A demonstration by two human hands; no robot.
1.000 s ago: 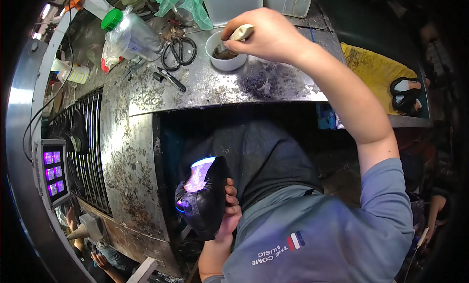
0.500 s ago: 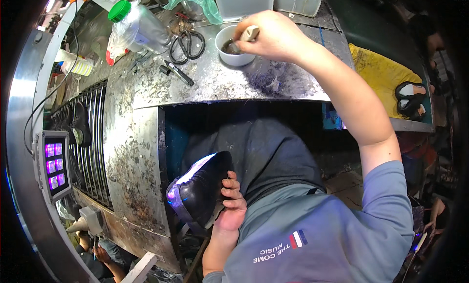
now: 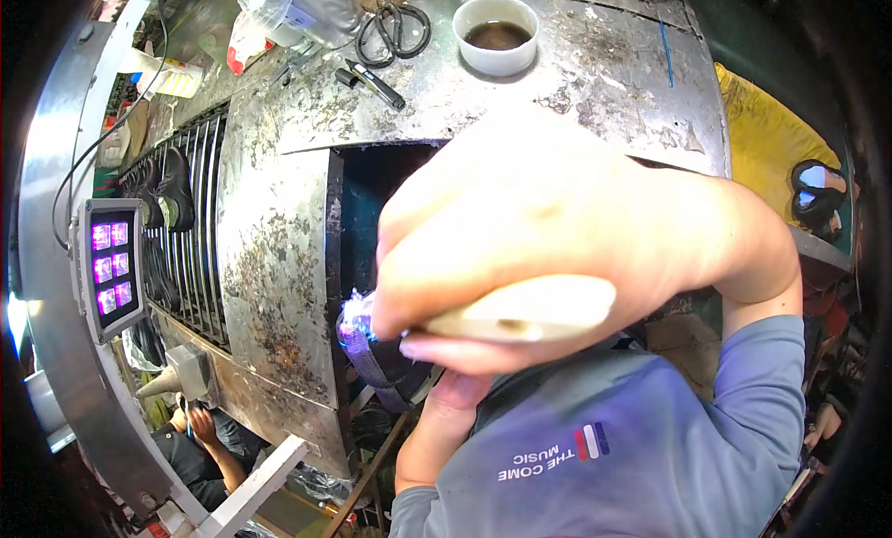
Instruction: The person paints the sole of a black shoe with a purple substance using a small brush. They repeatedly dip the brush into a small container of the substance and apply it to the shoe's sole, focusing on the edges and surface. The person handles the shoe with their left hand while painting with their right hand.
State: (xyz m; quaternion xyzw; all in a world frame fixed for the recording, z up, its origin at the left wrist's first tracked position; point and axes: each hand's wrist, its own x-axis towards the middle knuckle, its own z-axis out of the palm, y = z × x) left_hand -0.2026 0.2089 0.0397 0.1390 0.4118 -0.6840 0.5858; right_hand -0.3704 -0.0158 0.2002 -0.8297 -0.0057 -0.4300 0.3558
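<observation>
Large and close in the head view, my right hand (image 3: 520, 222) is closed around a brush with a pale handle (image 3: 530, 310). Its fingertips are over a black shoe (image 3: 376, 366), which is mostly covered by the hand. The brush's bristles cannot be made out clearly. Below, my left hand (image 3: 462, 389) holds the shoe near my lap; its fingers are hidden behind the right hand. On the metal bench stands a white bowl (image 3: 502, 66) with dark brown liquid in it.
Left of the bowl lie black-handled scissors (image 3: 395, 34) and a black marker (image 3: 376, 85). A lamp with purple lights (image 3: 111, 264) stands at the left, beside a metal rack (image 3: 200, 231) with dark shoes. A yellow cloth (image 3: 771, 134) lies at the right. Another person's hand (image 3: 200, 425) shows at lower left.
My right hand has left the bowl with the brush and come down and nearer to the shoe, covering most of it. The view has shifted slightly, so the bench items appear higher and further right.
</observation>
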